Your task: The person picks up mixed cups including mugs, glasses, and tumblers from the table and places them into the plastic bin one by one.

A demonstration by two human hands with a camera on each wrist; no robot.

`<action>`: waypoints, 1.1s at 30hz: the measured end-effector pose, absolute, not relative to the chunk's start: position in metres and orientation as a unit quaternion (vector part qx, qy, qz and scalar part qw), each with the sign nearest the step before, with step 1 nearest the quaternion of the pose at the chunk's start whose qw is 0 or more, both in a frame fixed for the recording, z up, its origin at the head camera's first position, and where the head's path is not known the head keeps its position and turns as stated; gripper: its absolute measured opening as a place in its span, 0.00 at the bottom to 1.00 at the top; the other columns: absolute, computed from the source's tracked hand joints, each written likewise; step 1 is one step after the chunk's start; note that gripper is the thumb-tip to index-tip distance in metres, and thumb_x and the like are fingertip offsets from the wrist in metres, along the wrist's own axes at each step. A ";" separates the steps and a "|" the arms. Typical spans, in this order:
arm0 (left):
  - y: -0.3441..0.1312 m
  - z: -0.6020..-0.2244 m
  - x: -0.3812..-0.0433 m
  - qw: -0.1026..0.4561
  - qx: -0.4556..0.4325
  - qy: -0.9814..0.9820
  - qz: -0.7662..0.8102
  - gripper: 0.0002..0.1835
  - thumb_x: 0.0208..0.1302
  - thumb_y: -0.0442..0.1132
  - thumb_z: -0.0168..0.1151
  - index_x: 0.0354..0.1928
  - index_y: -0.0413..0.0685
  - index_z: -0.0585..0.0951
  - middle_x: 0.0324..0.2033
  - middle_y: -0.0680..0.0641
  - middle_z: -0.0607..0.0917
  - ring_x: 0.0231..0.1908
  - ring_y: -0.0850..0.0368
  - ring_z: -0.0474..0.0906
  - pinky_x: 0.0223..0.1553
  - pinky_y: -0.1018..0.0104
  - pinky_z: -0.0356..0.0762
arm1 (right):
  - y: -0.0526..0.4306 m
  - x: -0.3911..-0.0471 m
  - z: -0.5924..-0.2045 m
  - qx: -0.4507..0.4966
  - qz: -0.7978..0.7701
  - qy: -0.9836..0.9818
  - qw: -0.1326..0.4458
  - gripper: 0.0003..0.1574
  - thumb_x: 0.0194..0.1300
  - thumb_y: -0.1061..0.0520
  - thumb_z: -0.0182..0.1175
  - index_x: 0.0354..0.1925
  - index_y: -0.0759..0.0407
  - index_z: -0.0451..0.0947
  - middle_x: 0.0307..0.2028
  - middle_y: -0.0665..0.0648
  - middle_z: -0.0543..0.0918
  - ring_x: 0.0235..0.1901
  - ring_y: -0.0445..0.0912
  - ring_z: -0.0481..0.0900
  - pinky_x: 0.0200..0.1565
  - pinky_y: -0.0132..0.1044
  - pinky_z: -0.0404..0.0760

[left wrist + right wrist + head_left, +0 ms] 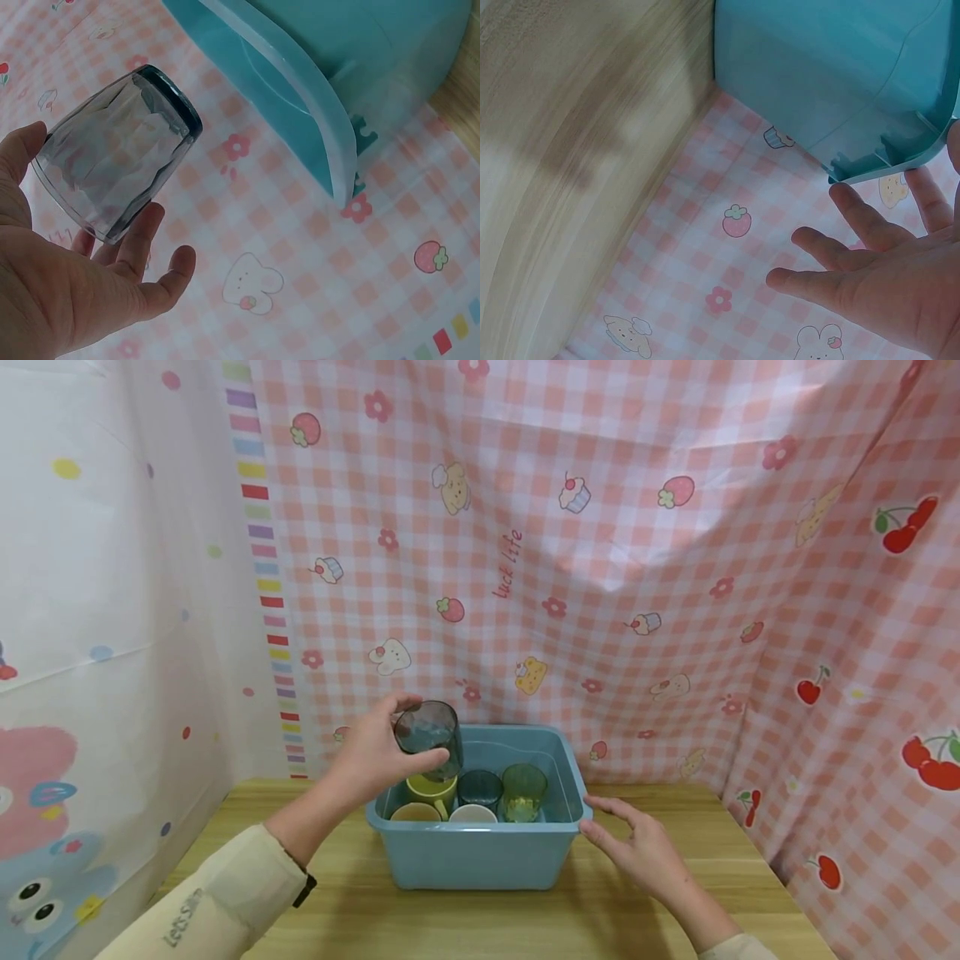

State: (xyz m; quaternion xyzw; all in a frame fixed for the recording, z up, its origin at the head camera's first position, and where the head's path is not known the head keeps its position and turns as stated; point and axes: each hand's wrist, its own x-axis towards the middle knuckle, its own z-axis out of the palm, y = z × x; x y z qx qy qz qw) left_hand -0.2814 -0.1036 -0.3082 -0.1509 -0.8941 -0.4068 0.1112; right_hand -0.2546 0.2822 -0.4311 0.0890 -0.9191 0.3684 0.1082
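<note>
My left hand (378,749) grips a grey see-through glass (429,731) above the left back part of a blue plastic tub (474,857). In the left wrist view the glass (120,154) has faceted sides and a thick dark base, with the thumb and fingertips pinching it near the rim. At the tub's right rim, my right hand (637,847) rests its fingertips, fingers spread and fairly straight. Inside the tub stand a yellow mug (432,787), a tan-rimmed cup (416,812), a white cup (473,815), a dark glass (481,789) and a green glass (523,792).
The tub stands on a wooden table (337,893). A pink checked cloth (525,568) hangs right behind it, with more cloth at the right side. A white patterned curtain (112,568) borders the left.
</note>
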 end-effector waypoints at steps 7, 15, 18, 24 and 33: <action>-0.097 -0.311 -0.283 0.105 -0.157 -0.892 -0.410 0.45 0.60 0.55 0.81 0.74 0.50 0.72 0.71 0.44 0.79 0.62 0.43 0.82 0.57 0.47 0.87 | 0.282 -0.254 -0.430 0.083 0.374 -0.918 0.100 0.33 0.73 0.36 0.68 0.69 0.45 0.81 0.69 0.59 0.83 0.19 0.37 0.62 0.41 0.36 0.77; -0.089 -0.316 -0.286 0.101 -0.166 -0.892 -0.408 0.45 0.59 0.56 0.81 0.75 0.50 0.72 0.72 0.45 0.78 0.60 0.43 0.83 0.54 0.49 0.88 | 0.283 -0.255 -0.430 0.083 0.372 -0.919 0.097 0.32 0.73 0.35 0.67 0.69 0.44 0.81 0.69 0.57 0.83 0.21 0.37 0.64 0.41 0.36 0.78; -0.086 -0.318 -0.287 0.099 -0.170 -0.889 -0.412 0.46 0.59 0.56 0.81 0.75 0.50 0.71 0.72 0.44 0.78 0.60 0.43 0.83 0.54 0.49 0.88 | 0.283 -0.255 -0.430 0.083 0.373 -0.919 0.097 0.33 0.73 0.35 0.67 0.70 0.44 0.81 0.69 0.58 0.83 0.19 0.36 0.62 0.42 0.36 0.78; -0.081 -0.321 -0.287 0.101 -0.176 -0.889 -0.410 0.45 0.59 0.56 0.81 0.75 0.51 0.72 0.71 0.45 0.79 0.61 0.43 0.83 0.56 0.47 0.87 | 0.283 -0.255 -0.430 0.083 0.378 -0.917 0.097 0.32 0.73 0.36 0.68 0.69 0.45 0.81 0.68 0.59 0.83 0.15 0.35 0.55 0.35 0.34 0.76; -0.071 -0.323 -0.284 0.094 -0.178 -0.889 -0.412 0.45 0.60 0.56 0.80 0.75 0.53 0.71 0.71 0.47 0.79 0.61 0.45 0.84 0.54 0.50 0.88 | 0.282 -0.254 -0.429 0.086 0.375 -0.917 0.101 0.32 0.73 0.36 0.68 0.69 0.45 0.81 0.68 0.59 0.84 0.16 0.35 0.59 0.39 0.35 0.77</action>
